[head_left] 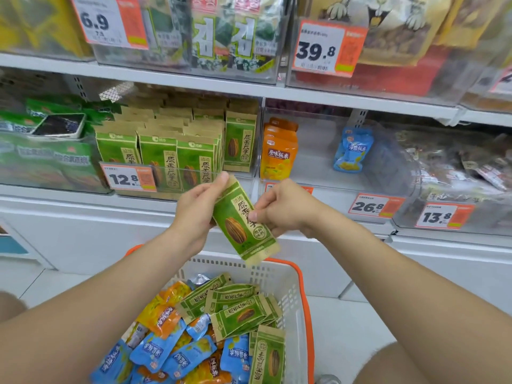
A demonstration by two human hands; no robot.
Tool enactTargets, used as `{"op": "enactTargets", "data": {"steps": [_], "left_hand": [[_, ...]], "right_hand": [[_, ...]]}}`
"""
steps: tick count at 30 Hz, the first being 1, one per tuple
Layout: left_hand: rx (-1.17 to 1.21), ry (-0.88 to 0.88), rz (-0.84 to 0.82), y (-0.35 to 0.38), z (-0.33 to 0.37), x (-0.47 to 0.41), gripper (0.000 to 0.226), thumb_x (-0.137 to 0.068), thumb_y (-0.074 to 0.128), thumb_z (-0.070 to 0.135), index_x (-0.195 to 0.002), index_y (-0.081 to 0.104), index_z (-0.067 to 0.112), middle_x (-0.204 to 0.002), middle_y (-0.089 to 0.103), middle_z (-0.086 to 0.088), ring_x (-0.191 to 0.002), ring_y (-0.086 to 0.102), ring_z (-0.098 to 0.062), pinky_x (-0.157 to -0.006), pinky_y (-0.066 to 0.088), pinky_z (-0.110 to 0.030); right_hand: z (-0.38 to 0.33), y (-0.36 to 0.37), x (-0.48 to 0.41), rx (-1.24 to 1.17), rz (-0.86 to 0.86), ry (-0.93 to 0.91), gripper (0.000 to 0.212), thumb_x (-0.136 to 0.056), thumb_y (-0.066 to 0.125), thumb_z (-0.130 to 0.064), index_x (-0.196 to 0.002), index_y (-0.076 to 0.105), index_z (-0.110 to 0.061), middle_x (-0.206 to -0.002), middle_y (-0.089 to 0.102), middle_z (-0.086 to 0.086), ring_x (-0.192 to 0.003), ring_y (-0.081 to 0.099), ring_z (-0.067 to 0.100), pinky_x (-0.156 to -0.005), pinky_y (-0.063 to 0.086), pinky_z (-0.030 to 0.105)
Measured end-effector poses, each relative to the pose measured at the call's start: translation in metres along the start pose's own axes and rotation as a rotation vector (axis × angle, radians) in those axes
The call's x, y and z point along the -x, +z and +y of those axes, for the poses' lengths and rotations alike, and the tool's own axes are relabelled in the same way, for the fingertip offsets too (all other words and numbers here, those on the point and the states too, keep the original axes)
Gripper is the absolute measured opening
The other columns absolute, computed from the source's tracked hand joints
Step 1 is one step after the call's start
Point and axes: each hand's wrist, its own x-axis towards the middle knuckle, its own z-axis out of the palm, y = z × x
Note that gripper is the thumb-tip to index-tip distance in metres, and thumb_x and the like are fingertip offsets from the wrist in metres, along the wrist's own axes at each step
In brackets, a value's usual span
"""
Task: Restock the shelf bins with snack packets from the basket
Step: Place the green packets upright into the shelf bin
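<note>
A green and tan sunflower-seed packet (240, 220) is held in the air at the centre of view, tilted so its top leans toward eleven o'clock and its bottom seal points to five. The left hand (198, 214) grips its upper left edge, fingers curled behind and the thumb lying along the top corner. The right hand (284, 210) pinches the packet's right edge between thumb and fingertips. Both hands are closed on the one packet.

At six o'clock, below the hands, stands the white plastic mesh basket with an orange rim (288, 281), with a loose pile of green, orange and blue snack packets (210, 328) in it. At eleven o'clock from the held packet sits the clear plastic shelf bin (166, 178) of matching green packets standing upright in rows, an orange-and-white price tag (127, 177) clipped to its front. At one o'clock the next bin holds orange chestnut packets (278, 151), and farther toward two o'clock stands a lone blue packet (352, 151).

The step in hand looks like carrying one packet from basket to shelf, squaring it up on the way. The next move likely calls for turning it upright, face forward, and slotting it into the green bin, where the front rows look nearly full, so a gap must be found.
</note>
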Motion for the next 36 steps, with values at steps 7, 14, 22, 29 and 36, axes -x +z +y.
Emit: {"op": "enactTargets", "data": {"steps": [7, 14, 22, 29, 36], "left_hand": [[-0.19, 0.271, 0.003, 0.005, 0.016, 0.015, 0.027, -0.109, 0.054, 0.03, -0.111, 0.072, 0.01, -0.1, 0.08, -0.001, -0.093, 0.076, -0.014, -0.084, 0.062, -0.039], [-0.45, 0.625, -0.137, -0.001, 0.049, 0.001, 0.026, -0.106, 0.059, 0.035, -0.126, 0.07, 0.022, -0.115, 0.076, 0.005, -0.107, 0.072, -0.014, -0.094, 0.057, -0.043], [-0.89, 0.961, 0.263, -0.012, 0.069, -0.016, 0.031, -0.094, 0.065, 0.019, -0.125, 0.064, 0.017, -0.125, 0.055, 0.0, -0.12, 0.05, -0.02, -0.103, 0.042, -0.041], [-1.364, 0.847, 0.293, -0.019, 0.069, -0.033, 0.077, -0.077, 0.077, 0.018, -0.146, 0.045, 0.015, -0.165, 0.03, -0.008, -0.156, 0.019, -0.029, -0.117, 0.021, -0.058], [-1.442, 0.766, 0.24, -0.028, 0.077, -0.047, 0.072, -0.076, 0.079, 0.027, -0.141, 0.051, 0.031, -0.157, 0.044, 0.007, -0.154, 0.024, -0.021, -0.116, 0.019, -0.061]], "right_hand": [[-0.017, 0.005, -0.003, -0.088, 0.212, -0.109, 0.012, -0.09, 0.081, -0.02, -0.087, 0.077, -0.009, -0.082, 0.079, 0.011, -0.081, 0.079, 0.027, -0.076, 0.065, 0.051], [-0.041, -0.008, -0.002, 0.003, 0.384, -0.459, 0.013, -0.096, 0.072, -0.022, -0.108, 0.071, -0.028, -0.082, 0.079, -0.004, -0.071, 0.076, 0.019, -0.071, 0.064, 0.051], [-0.069, -0.019, -0.012, 0.042, 0.803, -0.753, 0.013, -0.098, 0.065, -0.007, -0.098, 0.056, -0.015, -0.086, 0.072, -0.006, -0.077, 0.07, 0.014, -0.072, 0.053, 0.034], [-0.06, -0.01, -0.058, 0.307, 0.725, -0.63, 0.012, -0.097, 0.062, -0.006, -0.103, 0.054, -0.013, -0.087, 0.068, 0.0, -0.083, 0.062, 0.027, -0.072, 0.048, 0.043], [-0.06, -0.004, -0.098, 0.463, 0.688, -0.454, 0.019, -0.098, 0.061, -0.012, -0.11, 0.049, -0.02, -0.088, 0.062, 0.002, -0.094, 0.055, 0.035, -0.074, 0.032, 0.039]]}}
